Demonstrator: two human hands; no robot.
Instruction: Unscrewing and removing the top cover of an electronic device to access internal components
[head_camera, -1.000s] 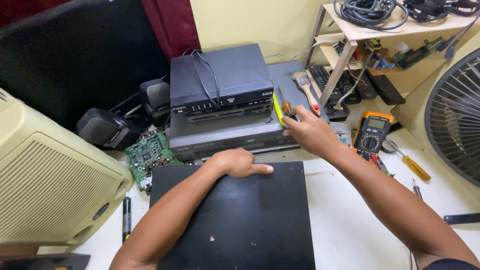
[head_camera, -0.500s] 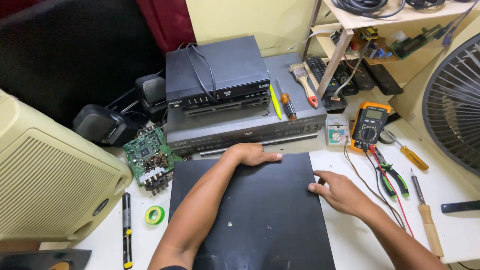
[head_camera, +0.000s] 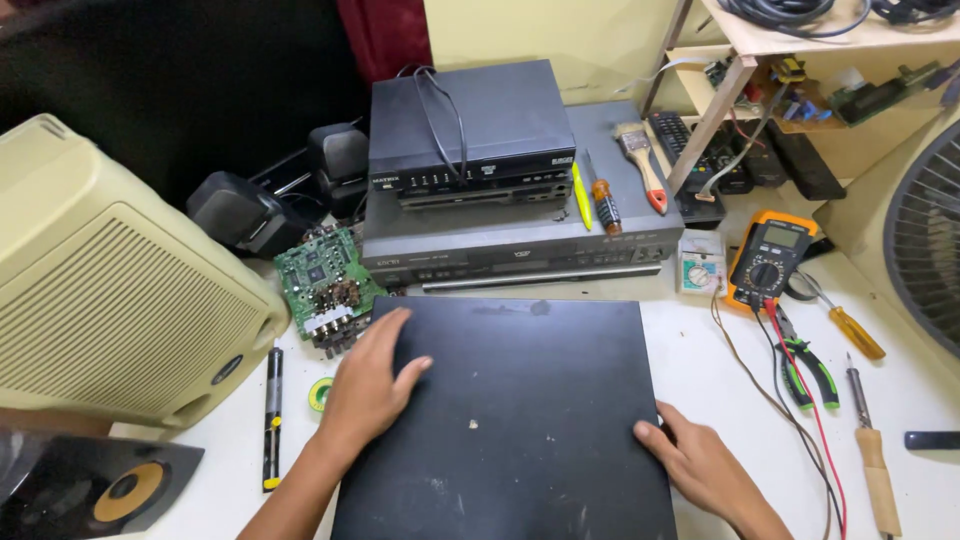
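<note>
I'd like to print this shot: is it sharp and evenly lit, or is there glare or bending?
Head view: mostly sharp, softly lit; a faint sheen on the black panel; left hand and right hand crisp; dark, murky top-left corner; wide-lens bending at the edges, seen in the beige speaker and the fan.

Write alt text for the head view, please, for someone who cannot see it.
Two bare hands, left hand and right hand, rest on a flat black case on a white bench, with stacked players, a multimeter and a circuit board behind.
</note>
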